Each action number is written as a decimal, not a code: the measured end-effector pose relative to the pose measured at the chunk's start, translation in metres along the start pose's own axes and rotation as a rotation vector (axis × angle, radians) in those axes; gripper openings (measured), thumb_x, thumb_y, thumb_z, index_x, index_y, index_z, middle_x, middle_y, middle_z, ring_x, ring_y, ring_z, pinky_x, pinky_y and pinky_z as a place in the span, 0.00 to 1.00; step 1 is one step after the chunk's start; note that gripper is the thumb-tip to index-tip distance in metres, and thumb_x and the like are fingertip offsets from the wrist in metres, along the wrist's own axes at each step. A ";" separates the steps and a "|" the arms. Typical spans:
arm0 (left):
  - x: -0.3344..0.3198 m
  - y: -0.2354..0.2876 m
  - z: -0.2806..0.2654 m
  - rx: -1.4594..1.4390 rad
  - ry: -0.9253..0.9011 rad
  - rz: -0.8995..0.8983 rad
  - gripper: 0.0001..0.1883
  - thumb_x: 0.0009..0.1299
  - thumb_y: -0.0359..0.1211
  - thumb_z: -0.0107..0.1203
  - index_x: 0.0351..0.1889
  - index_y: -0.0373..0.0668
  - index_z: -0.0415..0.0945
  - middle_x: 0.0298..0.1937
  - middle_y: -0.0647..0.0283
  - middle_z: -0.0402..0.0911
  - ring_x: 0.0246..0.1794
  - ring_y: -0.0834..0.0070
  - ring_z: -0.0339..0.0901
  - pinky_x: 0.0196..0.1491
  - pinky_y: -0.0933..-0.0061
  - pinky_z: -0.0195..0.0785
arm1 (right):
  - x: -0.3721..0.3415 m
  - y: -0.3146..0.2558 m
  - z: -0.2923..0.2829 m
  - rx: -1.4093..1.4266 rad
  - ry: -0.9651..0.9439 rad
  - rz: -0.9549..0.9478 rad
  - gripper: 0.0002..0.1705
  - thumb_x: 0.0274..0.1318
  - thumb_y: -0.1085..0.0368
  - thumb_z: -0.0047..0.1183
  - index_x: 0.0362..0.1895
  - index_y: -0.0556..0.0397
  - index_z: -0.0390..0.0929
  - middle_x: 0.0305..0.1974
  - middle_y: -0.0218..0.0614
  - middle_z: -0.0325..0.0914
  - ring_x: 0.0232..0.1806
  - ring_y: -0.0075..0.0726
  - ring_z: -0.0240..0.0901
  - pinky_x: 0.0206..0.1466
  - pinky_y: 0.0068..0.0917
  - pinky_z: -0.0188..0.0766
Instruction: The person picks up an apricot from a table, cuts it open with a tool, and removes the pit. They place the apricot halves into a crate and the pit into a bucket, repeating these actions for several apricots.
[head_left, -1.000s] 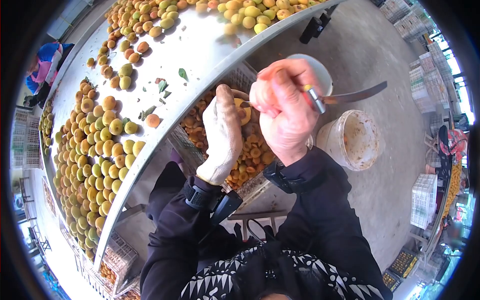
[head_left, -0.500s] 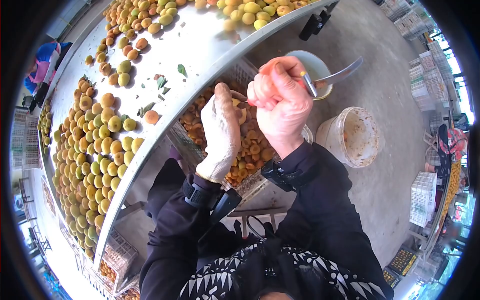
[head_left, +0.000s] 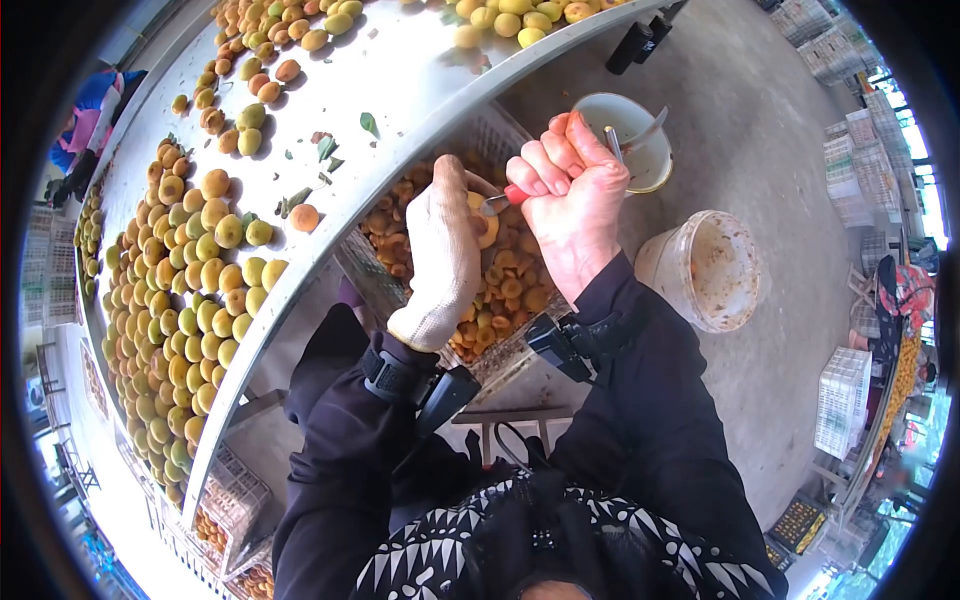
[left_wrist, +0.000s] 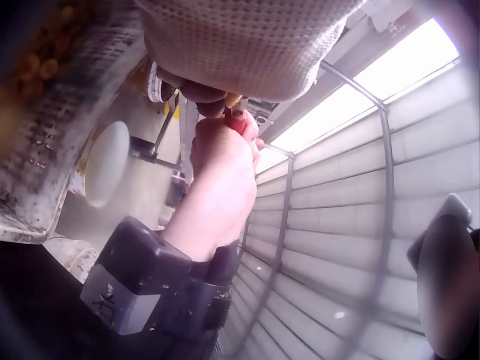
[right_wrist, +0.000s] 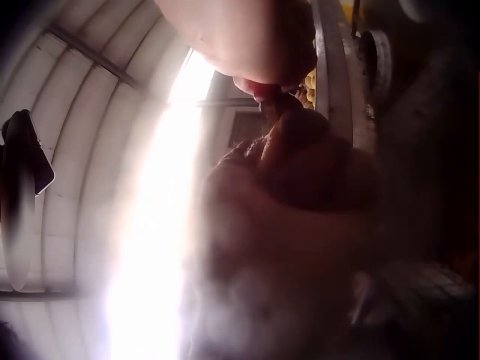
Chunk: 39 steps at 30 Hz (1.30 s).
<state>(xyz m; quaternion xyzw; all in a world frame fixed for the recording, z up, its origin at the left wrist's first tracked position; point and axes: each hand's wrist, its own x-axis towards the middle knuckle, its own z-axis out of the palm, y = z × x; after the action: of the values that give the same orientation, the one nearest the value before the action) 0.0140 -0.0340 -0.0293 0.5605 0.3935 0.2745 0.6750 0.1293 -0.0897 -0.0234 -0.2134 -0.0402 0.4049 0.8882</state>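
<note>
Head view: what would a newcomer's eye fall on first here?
Probably the bare right hand near the centre, gripping a red-handled tool whose metal tip is at the orange fruit in the gloved left hand. Next, perhaps, the curved blade jutting beyond the right hand, seen against the white bucket. Then the yellow-green fruits spread over the pale table at left.

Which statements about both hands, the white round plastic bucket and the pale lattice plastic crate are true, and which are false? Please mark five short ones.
1. The left hand wears a white knitted glove. True.
2. The left hand grips the tool. False: the bare right hand grips the red-handled tool.
3. The left hand holds a round yellow-orange fruit. True.
4. The crate holds many orange fruits. True.
5. The bucket stands inside the crate. False: the bucket stands on the grey floor.
</note>
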 end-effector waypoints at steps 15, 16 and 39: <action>0.001 -0.001 -0.001 -0.371 -0.258 -0.017 0.28 0.81 0.55 0.33 0.36 0.41 0.70 0.24 0.68 0.69 0.22 0.83 0.66 0.24 0.85 0.58 | 0.007 -0.001 -0.010 0.078 -0.034 0.048 0.13 0.62 0.57 0.55 0.29 0.50 0.73 0.14 0.17 0.49 0.13 0.18 0.43 0.23 0.23 0.46; 0.003 -0.002 -0.004 -0.370 -0.259 -0.016 0.28 0.81 0.55 0.33 0.36 0.41 0.70 0.24 0.68 0.69 0.22 0.83 0.66 0.24 0.85 0.58 | 0.008 -0.001 -0.010 0.078 -0.035 0.047 0.13 0.62 0.57 0.55 0.29 0.50 0.73 0.14 0.17 0.49 0.13 0.18 0.43 0.23 0.23 0.46; 0.000 0.019 -0.008 -0.009 -0.224 0.367 0.27 0.78 0.50 0.45 0.65 0.39 0.66 0.56 0.60 0.74 0.52 0.75 0.72 0.56 0.72 0.67 | -0.021 0.012 0.020 -0.432 -0.048 0.239 0.11 0.65 0.56 0.57 0.33 0.48 0.76 0.20 0.23 0.71 0.14 0.16 0.64 0.13 0.16 0.55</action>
<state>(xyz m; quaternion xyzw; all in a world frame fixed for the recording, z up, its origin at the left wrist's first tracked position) 0.0088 -0.0256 -0.0114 0.6467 0.2058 0.3306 0.6558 0.1020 -0.0911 -0.0086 -0.3918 -0.1214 0.4941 0.7665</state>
